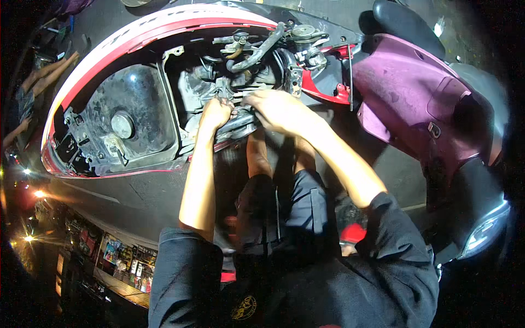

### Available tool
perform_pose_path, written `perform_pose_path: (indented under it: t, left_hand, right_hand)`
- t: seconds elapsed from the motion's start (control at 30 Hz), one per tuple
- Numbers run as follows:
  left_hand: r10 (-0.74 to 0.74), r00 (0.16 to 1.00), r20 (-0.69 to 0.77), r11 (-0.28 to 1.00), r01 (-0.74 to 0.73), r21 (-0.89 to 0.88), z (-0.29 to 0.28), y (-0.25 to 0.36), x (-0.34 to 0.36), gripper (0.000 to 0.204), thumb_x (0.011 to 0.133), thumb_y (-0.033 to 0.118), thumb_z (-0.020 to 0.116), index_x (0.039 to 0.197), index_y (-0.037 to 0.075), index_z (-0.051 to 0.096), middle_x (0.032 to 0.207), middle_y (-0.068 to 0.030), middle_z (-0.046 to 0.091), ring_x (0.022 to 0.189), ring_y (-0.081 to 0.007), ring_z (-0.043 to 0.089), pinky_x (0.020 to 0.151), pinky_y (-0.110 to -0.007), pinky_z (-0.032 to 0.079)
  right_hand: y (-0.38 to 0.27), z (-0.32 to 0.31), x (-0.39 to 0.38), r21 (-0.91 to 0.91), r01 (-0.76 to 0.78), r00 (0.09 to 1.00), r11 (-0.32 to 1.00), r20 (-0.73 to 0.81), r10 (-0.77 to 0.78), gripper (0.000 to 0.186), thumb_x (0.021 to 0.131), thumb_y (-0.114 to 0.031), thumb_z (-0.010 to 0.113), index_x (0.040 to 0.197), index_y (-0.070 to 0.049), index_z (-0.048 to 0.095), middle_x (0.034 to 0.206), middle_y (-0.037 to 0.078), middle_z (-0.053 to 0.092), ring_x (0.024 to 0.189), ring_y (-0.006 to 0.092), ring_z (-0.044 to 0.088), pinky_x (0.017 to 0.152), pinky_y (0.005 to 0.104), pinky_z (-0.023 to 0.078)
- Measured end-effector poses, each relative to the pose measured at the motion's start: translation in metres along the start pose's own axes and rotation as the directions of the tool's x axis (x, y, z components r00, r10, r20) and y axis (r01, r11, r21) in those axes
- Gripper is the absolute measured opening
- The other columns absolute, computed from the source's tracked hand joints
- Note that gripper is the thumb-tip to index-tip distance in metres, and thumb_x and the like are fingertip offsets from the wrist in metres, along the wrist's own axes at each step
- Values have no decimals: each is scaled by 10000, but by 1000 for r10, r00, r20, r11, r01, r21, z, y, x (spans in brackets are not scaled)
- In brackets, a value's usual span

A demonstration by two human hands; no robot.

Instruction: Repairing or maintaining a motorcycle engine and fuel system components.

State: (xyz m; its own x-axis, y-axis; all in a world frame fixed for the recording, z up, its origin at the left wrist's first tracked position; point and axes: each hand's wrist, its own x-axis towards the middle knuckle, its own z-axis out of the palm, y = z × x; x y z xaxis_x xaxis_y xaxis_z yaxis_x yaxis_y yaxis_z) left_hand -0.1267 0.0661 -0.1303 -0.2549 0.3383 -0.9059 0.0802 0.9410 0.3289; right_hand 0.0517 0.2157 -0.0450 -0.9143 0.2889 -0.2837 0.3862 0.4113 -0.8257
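Observation:
Both my hands reach into the open body of a scooter with red and white side panels [117, 41]. My left hand [217, 113] is closed, its fingertips pinched together beside the engine [199, 85]. To its right, my right hand [281, 112] is bent over with curled fingers, close to the left fingertips. What either hand grips is too small or hidden to make out. Just below the hands runs a dark frame tube [236, 124]. A grey rubber hose [261, 52] curves above them.
Left of the engine sits a black fuel tank [143, 98] with a round cap [122, 125]. A purple scooter panel [407, 82] stands to the right, near a headlight [485, 229]. Another person's arm [49, 76] shows at far left. Shelves with goods [128, 262] are at lower left.

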Motion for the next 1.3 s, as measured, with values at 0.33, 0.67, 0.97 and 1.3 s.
perform_pose_path:
  t: [0.33, 0.67, 0.97, 1.3]
  left_hand:
    - [-18, 974, -224, 893, 116, 434, 17, 46, -35, 356, 812, 295, 539, 1085, 86, 632, 1029, -217, 640, 1010, -386, 594, 873, -461, 456]
    - [548, 836, 21, 801, -532, 276, 41, 59, -65, 272, 845, 177, 579, 1013, -31, 627, 992, -213, 639, 988, -369, 587, 882, -408, 447]
    - [835, 493, -245, 550, -726, 412, 48, 38, -61, 143, 776, 128, 672, 863, 16, 650, 806, -137, 652, 757, -322, 616, 676, -407, 490]
    - [513, 856, -72, 856, -516, -34, 29, 47, -53, 239, 833, 173, 636, 939, -40, 652, 780, -199, 665, 736, -288, 673, 692, -346, 515]
  right_hand:
    - [42, -15, 69, -204, 92, 832, 975, 554, 37, 193, 710, -185, 652, 796, -13, 654, 823, 196, 662, 806, 369, 645, 679, 429, 512]
    - [49, -9, 14, -229, 249, 953, 941, 230, -196, 280, 795, -315, 576, 778, -43, 643, 765, 120, 610, 795, 296, 571, 766, 409, 452]
    - [47, -10, 15, -194, 348, 932, 917, 181, -315, 197, 733, -236, 621, 662, -54, 596, 659, 86, 584, 666, 272, 549, 601, 376, 470]
    - [49, -36, 25, -144, 282, 937, 949, 255, -239, 349, 749, -147, 658, 1046, 24, 589, 1006, 165, 603, 992, 306, 560, 868, 378, 468]
